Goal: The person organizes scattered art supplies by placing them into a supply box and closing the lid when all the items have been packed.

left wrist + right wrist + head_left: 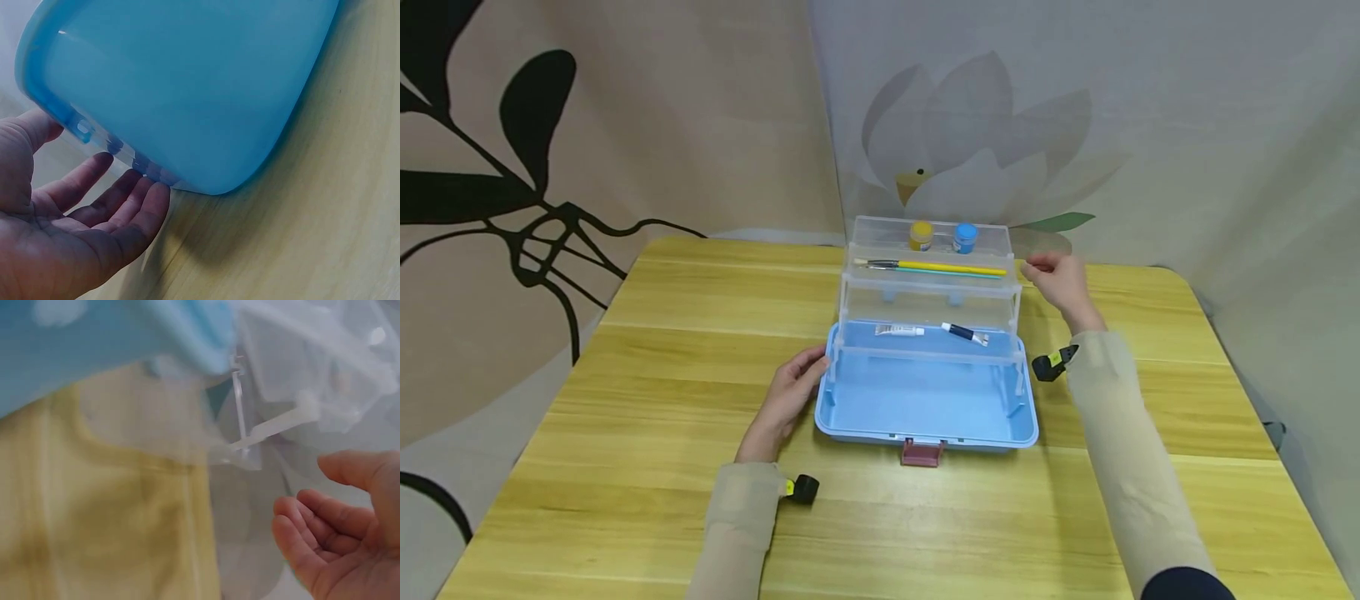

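Blue box [925, 408] stands wide open on the tabletop [647, 375], trays fanned out.
The opening step looks done; next comes a gentle reach in. The left hand [786, 400] rests straight fingers [128, 203] on the box's left wall. The right hand [1060, 282] hangs beside its top tray [928, 279], fingers [312, 522] loose, holding nothing.

Blurred in the right wrist view: clear plastic fold-out trays [300, 369]. Too small to read: print on the white paint tube [898, 330]. Cut off at the left wrist view's edge: pale blue plastic box base [187, 81].
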Action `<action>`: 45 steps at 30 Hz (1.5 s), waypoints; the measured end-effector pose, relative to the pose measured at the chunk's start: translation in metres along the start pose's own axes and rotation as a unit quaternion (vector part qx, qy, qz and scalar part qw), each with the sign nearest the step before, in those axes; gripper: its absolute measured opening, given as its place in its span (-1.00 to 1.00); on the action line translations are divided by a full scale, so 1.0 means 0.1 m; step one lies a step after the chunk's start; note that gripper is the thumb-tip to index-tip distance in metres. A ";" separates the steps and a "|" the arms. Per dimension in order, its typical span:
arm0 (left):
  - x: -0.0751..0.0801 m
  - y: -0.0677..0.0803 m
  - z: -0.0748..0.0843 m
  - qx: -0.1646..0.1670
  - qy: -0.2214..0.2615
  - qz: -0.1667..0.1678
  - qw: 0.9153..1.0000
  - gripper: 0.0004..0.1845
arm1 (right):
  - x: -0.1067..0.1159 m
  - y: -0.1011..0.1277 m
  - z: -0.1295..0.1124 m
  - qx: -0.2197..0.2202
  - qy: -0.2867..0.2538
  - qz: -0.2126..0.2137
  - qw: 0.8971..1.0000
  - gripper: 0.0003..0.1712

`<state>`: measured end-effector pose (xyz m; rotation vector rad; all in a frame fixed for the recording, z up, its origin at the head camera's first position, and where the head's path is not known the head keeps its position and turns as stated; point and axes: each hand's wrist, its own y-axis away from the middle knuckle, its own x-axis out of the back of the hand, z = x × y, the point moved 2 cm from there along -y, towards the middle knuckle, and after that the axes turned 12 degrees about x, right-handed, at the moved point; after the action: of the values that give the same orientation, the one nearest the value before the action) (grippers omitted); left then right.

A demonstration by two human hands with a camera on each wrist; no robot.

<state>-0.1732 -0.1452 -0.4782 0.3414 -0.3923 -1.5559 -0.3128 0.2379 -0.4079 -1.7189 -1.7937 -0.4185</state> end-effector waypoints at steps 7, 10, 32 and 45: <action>0.00 0.00 -0.01 0.001 0.005 0.000 1.000 -0.52 | -0.12 0.03 0.13 -0.049 0.001 -0.040 0.998 -0.52; 0.00 0.00 -0.01 0.000 0.006 -0.001 1.000 -0.52 | -0.16 0.03 0.16 -0.047 0.001 -0.044 0.998 -0.56; 0.01 -0.02 -0.01 -0.004 0.005 -0.005 1.000 -0.53 | -0.33 -0.04 0.19 -0.085 -0.019 -0.073 0.994 -0.59; 0.01 0.00 -0.02 -0.035 -0.008 0.003 0.999 -0.40 | -0.32 -0.04 0.19 -0.094 -0.019 -0.085 0.992 -0.60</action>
<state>-0.1724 -0.1462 -0.4797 0.2734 -0.3508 -1.5642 -0.3220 0.2238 -0.4418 -1.7136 -1.9908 -0.6481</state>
